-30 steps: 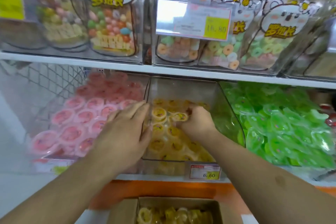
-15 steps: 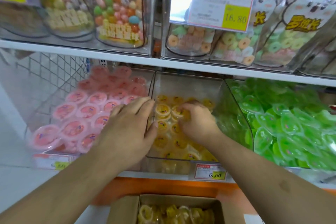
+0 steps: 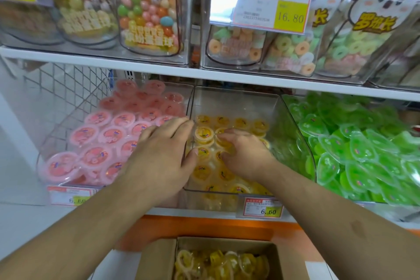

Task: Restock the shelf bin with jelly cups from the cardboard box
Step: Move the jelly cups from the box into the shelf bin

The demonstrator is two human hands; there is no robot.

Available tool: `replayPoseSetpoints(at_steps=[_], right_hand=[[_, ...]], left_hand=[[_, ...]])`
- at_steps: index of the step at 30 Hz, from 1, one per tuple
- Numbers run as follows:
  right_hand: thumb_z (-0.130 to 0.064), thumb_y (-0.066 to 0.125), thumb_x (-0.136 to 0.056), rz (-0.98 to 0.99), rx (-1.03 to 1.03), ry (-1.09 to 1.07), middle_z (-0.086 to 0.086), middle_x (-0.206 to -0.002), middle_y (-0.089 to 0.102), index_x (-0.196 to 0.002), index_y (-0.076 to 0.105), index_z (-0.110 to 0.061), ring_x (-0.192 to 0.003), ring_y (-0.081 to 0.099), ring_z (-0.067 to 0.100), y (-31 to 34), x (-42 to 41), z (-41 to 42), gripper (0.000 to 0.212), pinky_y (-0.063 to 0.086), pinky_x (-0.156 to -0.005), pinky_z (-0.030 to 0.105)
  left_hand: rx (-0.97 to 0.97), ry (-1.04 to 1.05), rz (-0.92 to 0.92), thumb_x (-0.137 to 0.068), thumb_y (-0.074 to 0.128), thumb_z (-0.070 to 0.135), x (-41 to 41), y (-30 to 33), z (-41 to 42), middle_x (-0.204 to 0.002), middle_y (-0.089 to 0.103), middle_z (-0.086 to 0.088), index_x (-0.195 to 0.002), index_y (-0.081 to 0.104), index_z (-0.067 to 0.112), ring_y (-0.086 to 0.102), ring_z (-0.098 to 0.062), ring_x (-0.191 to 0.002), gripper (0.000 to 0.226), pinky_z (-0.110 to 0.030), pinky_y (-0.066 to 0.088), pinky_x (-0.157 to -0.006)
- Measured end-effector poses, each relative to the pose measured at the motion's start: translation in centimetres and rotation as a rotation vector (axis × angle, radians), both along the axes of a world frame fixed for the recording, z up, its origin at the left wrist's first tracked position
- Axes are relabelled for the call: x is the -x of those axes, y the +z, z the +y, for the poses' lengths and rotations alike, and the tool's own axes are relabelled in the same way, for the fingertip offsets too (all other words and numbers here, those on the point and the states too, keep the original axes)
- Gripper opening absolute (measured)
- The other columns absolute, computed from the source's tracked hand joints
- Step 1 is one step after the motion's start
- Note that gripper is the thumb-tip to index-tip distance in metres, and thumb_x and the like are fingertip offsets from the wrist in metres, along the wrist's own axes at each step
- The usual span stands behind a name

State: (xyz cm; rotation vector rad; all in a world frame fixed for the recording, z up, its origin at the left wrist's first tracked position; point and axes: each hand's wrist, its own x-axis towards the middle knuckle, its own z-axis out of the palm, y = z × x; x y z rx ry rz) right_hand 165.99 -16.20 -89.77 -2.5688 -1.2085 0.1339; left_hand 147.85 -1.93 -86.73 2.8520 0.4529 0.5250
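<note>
1. Shelf bin [image 3: 284, 116]: clear, middle of the lower shelf, between the pink cups [image 3: 106, 143] and green cups [image 3: 363, 143].
2. Cardboard box [image 3: 156, 259]: open, below the shelf, holding yellow cups.
3. Left hand [image 3: 161, 157]: fingers straight, resting on the bin's left wall.
4. Right hand [image 3: 245, 154]: inside the bin, fingers curled onto jelly cups [image 3: 204, 135].
</note>
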Motion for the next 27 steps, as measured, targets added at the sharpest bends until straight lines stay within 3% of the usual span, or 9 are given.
replayPoseSetpoints(at_steps=[3,7,11,15,18,21,24,27], right_hand=[[-0.039,0.067,-0.093,0.02,0.02,0.006,-0.008,-0.164,0.04,-0.154,0.05,-0.034,-0.152,0.033,0.015,0.0,-0.2,0.0,0.064,0.03,-0.124,0.031],[-0.036,0.067,-0.096,0.076,0.038,0.006,-0.009,-0.17,0.027,-0.158,0.041,-0.037,-0.157,0.02,0.014,0.7,0.4,-0.9,0.067,0.015,-0.125,0.027],[-0.031,0.067,-0.096,0.108,-0.063,-0.009,-0.008,-0.167,0.034,-0.157,0.045,-0.033,-0.155,0.024,0.013,2.3,1.9,-3.0,0.065,0.014,-0.123,0.022],[-0.026,0.068,-0.094,0.076,-0.256,0.04,-0.007,-0.151,0.056,-0.141,0.064,-0.027,-0.144,0.044,0.013,3.5,5.4,-6.1,0.047,0.03,-0.123,0.031],[-0.02,0.068,-0.084,0.087,-0.463,0.134,-0.003,-0.129,0.067,-0.118,0.075,-0.019,-0.122,0.058,0.006,3.2,8.9,-9.1,0.034,0.044,-0.101,0.019],[-0.008,0.067,-0.08,0.175,-0.572,0.155,-0.003,-0.12,0.066,-0.107,0.074,-0.015,-0.116,0.062,0.009,2.0,12.3,-12.0,0.029,0.047,-0.095,0.017],[-0.007,0.067,-0.078,0.164,-0.507,0.117,-0.009,-0.118,0.065,-0.104,0.073,-0.02,-0.119,0.06,0.006,-0.8,14.2,-14.7,0.03,0.045,-0.103,0.02],[-0.021,0.064,-0.085,0.236,-0.249,0.022,-0.021,-0.109,0.06,-0.107,0.068,-0.036,-0.103,0.058,0.0,-4.0,15.2,-16.0,0.027,0.046,-0.086,0.017]], left_hand=[[0.001,-0.007,-0.004,-0.104,0.048,0.046,0.1,0.1,0.0,-0.164,0.033,0.011,-0.157,0.037,0.023,0.031,-0.009,-0.147,0.058,-0.034,0.012,-0.122],[-0.013,0.004,0.019,-0.105,0.036,0.051,0.3,0.3,-0.2,-0.17,0.02,0.012,-0.163,0.025,0.025,0.016,-0.006,-0.154,0.064,-0.031,0.005,-0.121],[0.003,-0.02,0.037,-0.105,0.037,0.052,1.4,0.8,-1.5,-0.172,0.008,0.016,-0.165,0.016,0.03,0.0,-0.005,-0.158,0.068,-0.036,0.003,-0.125],[0.06,-0.116,-0.022,-0.103,0.047,0.052,3.3,1.2,-3.8,-0.168,0.023,0.019,-0.161,0.03,0.034,0.011,-0.004,-0.156,0.063,-0.039,0.01,-0.125],[0.114,-0.176,-0.035,-0.099,0.048,0.052,5.3,0.3,-5.8,-0.157,0.042,0.016,-0.153,0.042,0.033,0.032,-0.008,-0.148,0.058,-0.046,0.029,-0.12],[0.137,-0.223,0.001,-0.099,0.05,0.048,7.1,-2.0,-8.3,-0.15,0.05,0.011,-0.15,0.047,0.028,0.039,-0.012,-0.141,0.056,-0.036,0.031,-0.119],[0.131,-0.266,0.149,-0.101,0.053,0.045,8.7,-5.6,-10.6,-0.149,0.049,0.011,-0.15,0.048,0.025,0.04,-0.01,-0.138,0.053,-0.027,0.03,-0.115],[0.166,-0.262,0.315,-0.099,0.048,0.053,9.8,-10.1,-11.3,-0.145,0.05,0.016,-0.146,0.048,0.032,0.047,-0.01,-0.134,0.051,-0.031,0.042,-0.11]])
